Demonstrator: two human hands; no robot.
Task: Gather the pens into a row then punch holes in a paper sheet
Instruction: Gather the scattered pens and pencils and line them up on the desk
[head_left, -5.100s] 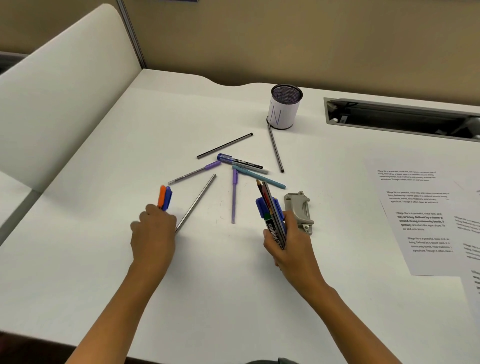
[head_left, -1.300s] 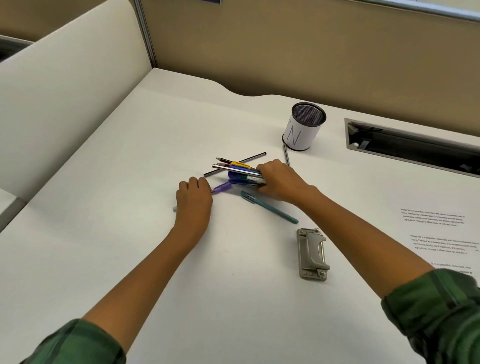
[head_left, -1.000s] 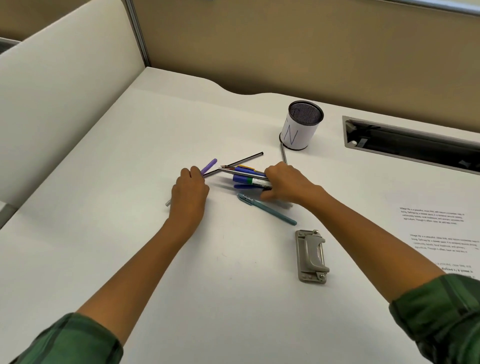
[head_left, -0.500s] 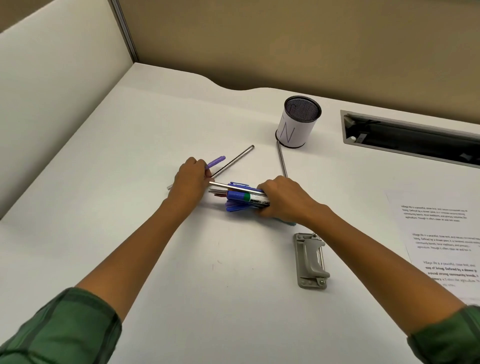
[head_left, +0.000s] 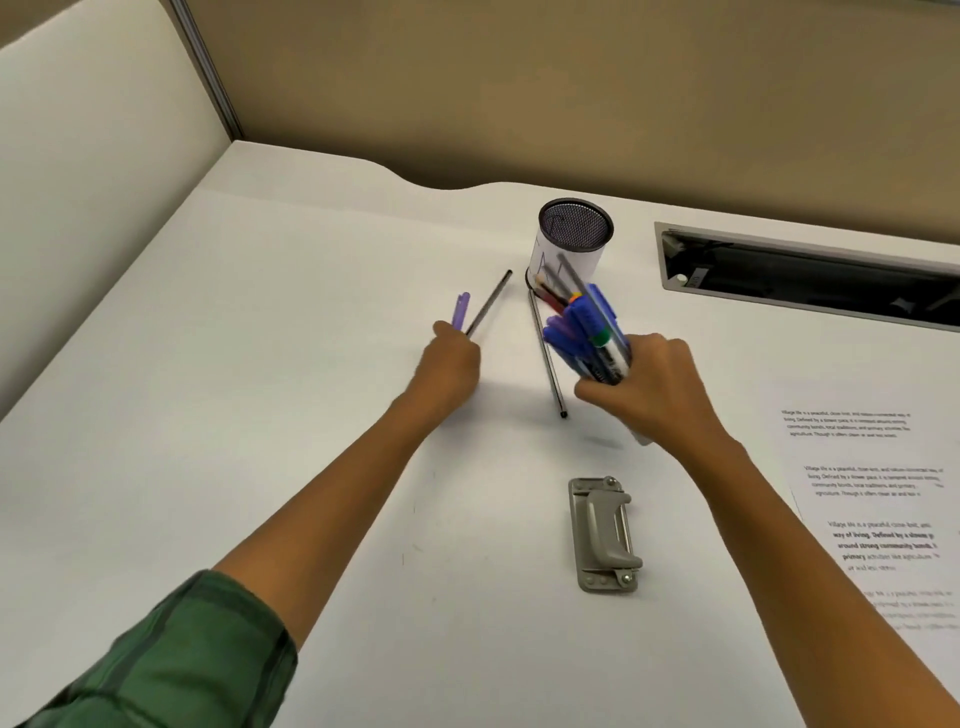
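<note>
My right hand (head_left: 649, 384) grips a bundle of pens (head_left: 584, 327), blue, purple, green and grey, raised off the desk with its tips toward the pen cup. My left hand (head_left: 449, 364) is closed on a purple pen (head_left: 460, 310) and a thin dark pen (head_left: 488, 301) that stick out past its fingers. One more thin grey pen (head_left: 545, 353) lies on the white desk between my hands. A grey hole punch (head_left: 602, 535) sits on the desk near my right forearm. Printed paper sheets (head_left: 872, 499) lie at the right.
A mesh pen cup (head_left: 571, 239) with a white label stands at the back, just beyond the bundle. A dark cable slot (head_left: 810, 275) is cut into the desk at the back right. A white partition (head_left: 93, 171) borders the left side.
My right hand has lifted the bundle from lying flat to pointing up toward the cup. My left hand has drawn the purple pen and the dark pen into its grip.
</note>
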